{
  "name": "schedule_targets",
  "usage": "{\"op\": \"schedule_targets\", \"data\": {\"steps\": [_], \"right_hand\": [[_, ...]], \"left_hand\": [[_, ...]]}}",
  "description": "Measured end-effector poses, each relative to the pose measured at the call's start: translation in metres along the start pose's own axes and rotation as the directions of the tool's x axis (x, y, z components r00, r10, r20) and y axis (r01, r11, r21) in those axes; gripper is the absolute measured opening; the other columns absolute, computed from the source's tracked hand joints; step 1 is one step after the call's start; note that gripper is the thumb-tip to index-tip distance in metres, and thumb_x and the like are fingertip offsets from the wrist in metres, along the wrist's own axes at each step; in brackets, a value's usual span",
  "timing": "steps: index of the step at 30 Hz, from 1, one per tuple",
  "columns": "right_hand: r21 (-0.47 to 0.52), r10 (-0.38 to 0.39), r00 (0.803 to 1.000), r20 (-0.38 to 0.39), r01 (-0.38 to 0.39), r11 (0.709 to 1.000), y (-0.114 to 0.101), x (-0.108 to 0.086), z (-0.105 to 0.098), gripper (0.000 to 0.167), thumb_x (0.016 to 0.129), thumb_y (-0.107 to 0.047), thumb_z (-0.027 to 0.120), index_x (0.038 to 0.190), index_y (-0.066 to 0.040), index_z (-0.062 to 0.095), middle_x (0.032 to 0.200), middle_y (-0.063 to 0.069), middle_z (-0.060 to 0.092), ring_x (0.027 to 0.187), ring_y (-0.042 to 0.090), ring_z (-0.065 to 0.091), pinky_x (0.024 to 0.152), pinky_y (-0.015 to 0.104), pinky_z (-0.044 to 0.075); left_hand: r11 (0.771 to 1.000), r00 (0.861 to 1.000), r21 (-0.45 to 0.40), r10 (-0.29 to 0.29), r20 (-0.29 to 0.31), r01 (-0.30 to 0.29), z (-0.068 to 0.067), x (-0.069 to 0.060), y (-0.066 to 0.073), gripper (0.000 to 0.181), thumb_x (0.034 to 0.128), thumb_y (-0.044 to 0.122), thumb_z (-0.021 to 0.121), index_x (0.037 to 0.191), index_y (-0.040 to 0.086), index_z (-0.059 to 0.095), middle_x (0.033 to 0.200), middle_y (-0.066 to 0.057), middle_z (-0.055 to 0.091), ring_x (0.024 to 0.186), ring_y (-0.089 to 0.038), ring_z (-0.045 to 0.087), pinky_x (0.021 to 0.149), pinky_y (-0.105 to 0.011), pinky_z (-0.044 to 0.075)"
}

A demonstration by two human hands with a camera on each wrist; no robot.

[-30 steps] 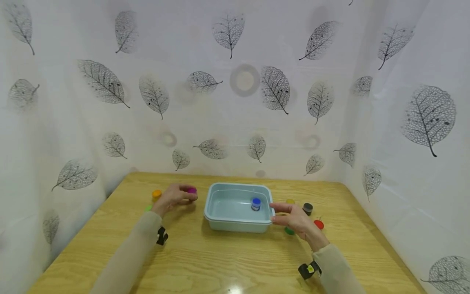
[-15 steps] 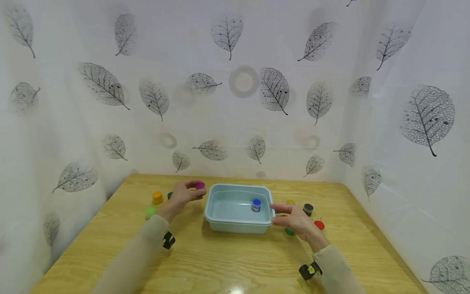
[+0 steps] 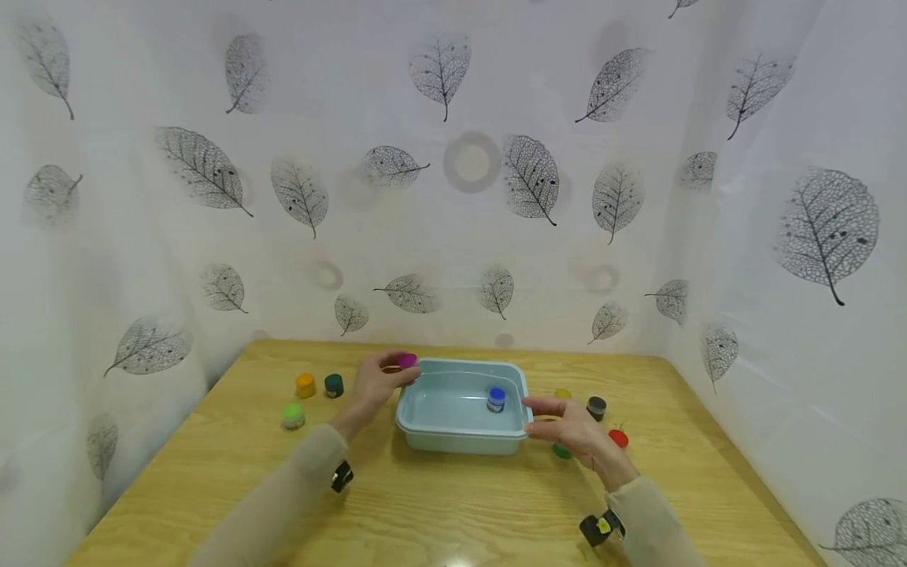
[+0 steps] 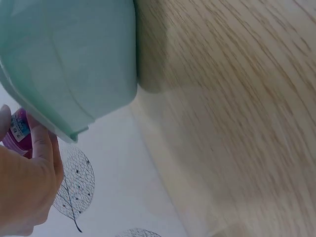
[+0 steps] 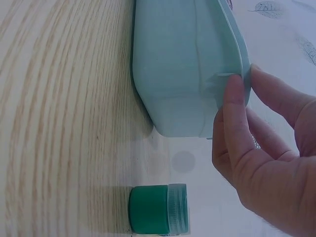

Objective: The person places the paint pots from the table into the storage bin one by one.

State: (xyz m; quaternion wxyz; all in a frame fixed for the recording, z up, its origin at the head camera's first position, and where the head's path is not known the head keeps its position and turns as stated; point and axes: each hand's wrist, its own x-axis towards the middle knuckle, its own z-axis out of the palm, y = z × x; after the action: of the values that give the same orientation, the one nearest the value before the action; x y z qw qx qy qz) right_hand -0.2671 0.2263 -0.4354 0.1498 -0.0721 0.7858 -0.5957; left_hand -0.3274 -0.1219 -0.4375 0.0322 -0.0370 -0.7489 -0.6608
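Observation:
My left hand (image 3: 375,386) pinches a small purple jar (image 3: 407,361) at the back left corner of the light blue bin (image 3: 460,442). In the left wrist view the purple jar (image 4: 19,132) sits between thumb and fingers, right beside the bin's rim (image 4: 42,118). My right hand (image 3: 577,431) grips the bin's right rim; the right wrist view shows thumb and fingers of that hand (image 5: 266,143) on either side of the rim (image 5: 242,54). Inside the bin stands a blue-lidded jar (image 3: 496,399).
Left of the bin stand an orange jar (image 3: 305,385), a dark teal jar (image 3: 334,385) and a light green jar (image 3: 294,415). To its right are yellow (image 3: 563,393), black (image 3: 597,407), red (image 3: 619,437) and green (image 3: 562,451) jars. A leaf-patterned curtain hangs behind.
My left hand has carried the purple jar rightward from the table's left part to the bin's edge, uncovering the teal and light green jars. My right hand has stayed on the rim.

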Motion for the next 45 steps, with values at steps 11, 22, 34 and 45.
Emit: {"op": "schedule_targets", "data": {"steps": [11, 22, 34, 45], "right_hand": [[-0.002, 0.011, 1.000, -0.009, -0.011, 1.000, 0.001, 0.002, 0.003, 0.062, 0.086, -0.015, 0.076, 0.140, 0.000, 0.051, 0.143, 0.025, 0.047, 0.110, 0.021, 0.062, 0.094, 0.038, 0.057], [0.006, 0.004, 1.000, 0.004, -0.004, 1.000, -0.002, 0.005, 0.004, 0.062, 0.087, -0.013, 0.075, 0.141, 0.002, 0.049, 0.144, 0.026, 0.045, 0.110, 0.023, 0.064, 0.096, 0.041, 0.056], [0.002, 0.000, 1.000, 0.007, -0.001, 1.000, -0.002, 0.008, 0.006, 0.062, 0.086, -0.014, 0.076, 0.140, 0.002, 0.050, 0.143, 0.026, 0.048, 0.111, 0.024, 0.063, 0.093, 0.037, 0.057], [0.007, 0.003, 1.000, 0.010, -0.003, 1.000, -0.001, 0.001, 0.002, 0.065, 0.086, -0.015, 0.075, 0.142, 0.003, 0.047, 0.146, 0.029, 0.042, 0.113, 0.025, 0.062, 0.098, 0.045, 0.054]], "left_hand": [[0.982, 0.998, 0.177, 0.064, -0.011, -0.061, 0.029, -0.008, 0.010, 0.038, 0.0811, 0.015, 0.080, 0.116, 0.006, 0.068, 0.110, -0.012, 0.069, 0.100, -0.024, 0.067, 0.085, -0.034, 0.059], [0.976, 0.998, 0.218, -0.032, 0.053, 0.019, 0.051, -0.009, 0.021, 0.033, 0.0827, 0.009, 0.077, 0.113, 0.002, 0.066, 0.104, -0.012, 0.066, 0.091, -0.022, 0.064, 0.080, -0.031, 0.060], [0.979, 0.993, 0.192, -0.080, 0.090, 0.062, 0.067, -0.003, 0.019, 0.037, 0.0771, 0.004, 0.080, 0.111, -0.001, 0.068, 0.103, -0.015, 0.069, 0.086, -0.020, 0.067, 0.078, -0.030, 0.061], [0.989, 0.973, 0.084, -0.133, 0.190, 0.119, 0.089, 0.000, 0.014, 0.040, 0.0804, -0.004, 0.075, 0.118, -0.004, 0.062, 0.103, -0.018, 0.066, 0.093, -0.035, 0.069, 0.084, -0.042, 0.061]]}}
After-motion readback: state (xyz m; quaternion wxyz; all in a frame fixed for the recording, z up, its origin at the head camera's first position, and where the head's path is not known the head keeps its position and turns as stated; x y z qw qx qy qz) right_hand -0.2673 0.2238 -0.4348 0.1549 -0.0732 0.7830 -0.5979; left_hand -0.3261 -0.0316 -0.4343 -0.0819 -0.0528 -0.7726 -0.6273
